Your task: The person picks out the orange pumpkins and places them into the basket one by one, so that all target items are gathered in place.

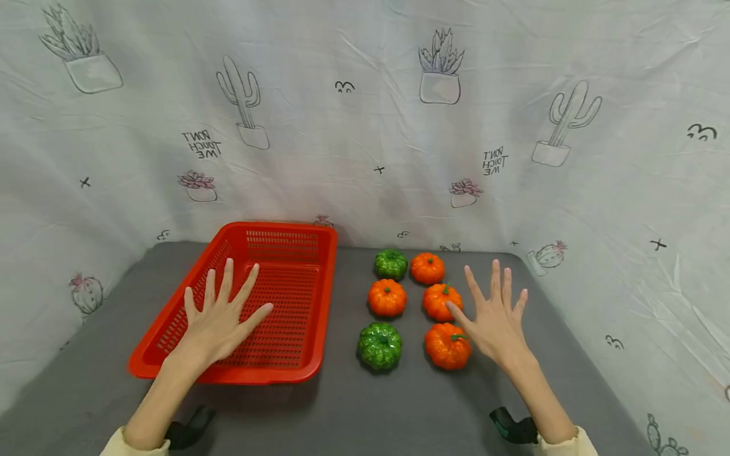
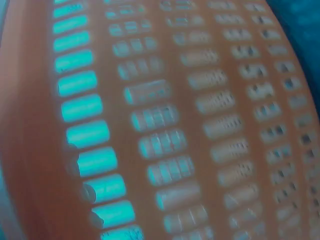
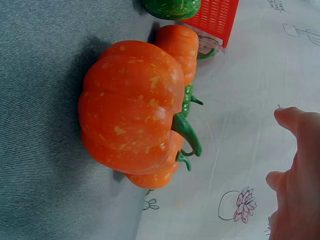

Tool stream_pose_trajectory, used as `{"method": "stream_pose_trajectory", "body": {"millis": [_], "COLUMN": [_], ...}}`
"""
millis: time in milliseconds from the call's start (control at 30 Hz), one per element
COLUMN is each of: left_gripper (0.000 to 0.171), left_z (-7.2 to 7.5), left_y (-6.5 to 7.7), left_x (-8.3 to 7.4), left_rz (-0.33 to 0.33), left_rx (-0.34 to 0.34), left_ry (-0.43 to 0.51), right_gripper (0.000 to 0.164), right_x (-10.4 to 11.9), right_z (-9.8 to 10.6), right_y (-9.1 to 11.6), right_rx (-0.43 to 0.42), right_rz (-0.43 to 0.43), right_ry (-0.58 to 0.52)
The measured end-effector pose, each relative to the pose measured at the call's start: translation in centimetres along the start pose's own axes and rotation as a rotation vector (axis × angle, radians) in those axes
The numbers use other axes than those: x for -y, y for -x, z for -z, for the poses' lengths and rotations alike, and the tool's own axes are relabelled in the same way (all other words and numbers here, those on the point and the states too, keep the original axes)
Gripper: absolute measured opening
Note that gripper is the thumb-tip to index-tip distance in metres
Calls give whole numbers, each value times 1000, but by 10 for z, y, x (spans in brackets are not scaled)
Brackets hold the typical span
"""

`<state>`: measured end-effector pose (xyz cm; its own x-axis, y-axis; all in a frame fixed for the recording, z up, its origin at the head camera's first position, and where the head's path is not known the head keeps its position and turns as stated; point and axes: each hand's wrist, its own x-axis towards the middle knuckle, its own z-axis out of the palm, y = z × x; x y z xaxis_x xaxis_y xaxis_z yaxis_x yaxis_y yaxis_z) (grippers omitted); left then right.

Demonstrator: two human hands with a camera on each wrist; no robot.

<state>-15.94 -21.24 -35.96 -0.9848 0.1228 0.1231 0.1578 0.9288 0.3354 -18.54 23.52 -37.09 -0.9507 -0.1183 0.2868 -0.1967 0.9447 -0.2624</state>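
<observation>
Fingers spread wide, my left hand [image 1: 213,326] hovers over the left part of a red plastic basket [image 1: 327,304] with slotted walls. The basket's slotted wall [image 2: 115,150] fills the left wrist view, where the hand itself is hidden. On the right, my right hand [image 1: 495,323] is also spread and holds nothing. Its thumb overlaps the middle orange pumpkin [image 1: 438,303] in the head view. Nearest below it sits the front orange pumpkin [image 1: 447,347], large in the right wrist view with its curved green stem [image 3: 186,134].
Left of those, a green pumpkin [image 1: 380,346], an orange pumpkin [image 1: 388,297] and another green pumpkin [image 1: 390,264] form a column. A further orange pumpkin [image 1: 428,268] sits at the back. A white printed cloth [image 1: 365,126] hangs behind the grey table [image 1: 353,418].
</observation>
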Motion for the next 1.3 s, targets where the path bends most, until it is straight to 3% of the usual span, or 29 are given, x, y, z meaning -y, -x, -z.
{"method": "stream_pose_trajectory", "body": {"millis": [300,600,833,1000,1167,1300], "left_gripper": [86,84,77,69,56,55], "left_z": [13,25,26,29,26,22], "left_y": [10,24,31,31,29,26], "left_x": [37,97,137,157,170,172], "left_rz": [34,33,-83,-105,-108,-132], "left_rx": [12,88,-3,-38,-45,-69], "left_ry": [-22,-6,81,128,152,208], "right_gripper": [76,75,74,72,70,69], "right_x": [-7,-16,-19,-18,-20,-19], "right_z": [-11,-18,-19,-25,-28,-27], "right_y": [5,11,14,19,26,29], "right_rx": [-22,-18,-2,18,35,53], "right_rz": [17,35,46,44,26,20], "right_ry": [5,-14,-11,-26,-42,-46]}}
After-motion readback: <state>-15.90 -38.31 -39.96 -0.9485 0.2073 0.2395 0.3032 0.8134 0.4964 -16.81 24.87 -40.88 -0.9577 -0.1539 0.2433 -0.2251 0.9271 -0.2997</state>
